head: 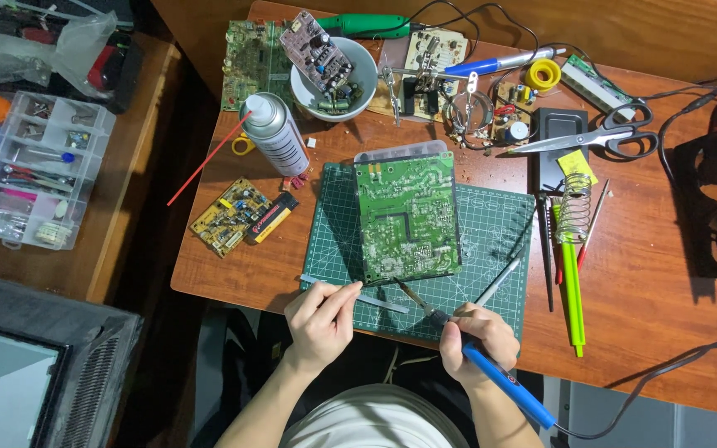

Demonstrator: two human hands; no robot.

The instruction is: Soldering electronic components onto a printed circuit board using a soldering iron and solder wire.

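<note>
A green circuit board (407, 217) lies solder side up on a green cutting mat (488, 234) in the middle of the wooden table. My right hand (476, 338) grips a blue-handled soldering iron (504, 380), whose tip points at the board's near edge. My left hand (320, 319) pinches a thin grey strip (379, 301) that lies across the mat's near left corner, just below the board.
A spray can (278, 133), a white bowl (335, 80) with a small board, a yellow board (227, 216), scissors (599, 137), a coil iron stand (574, 207), green and red tools (572, 286) and a parts box (35, 170) surround the mat.
</note>
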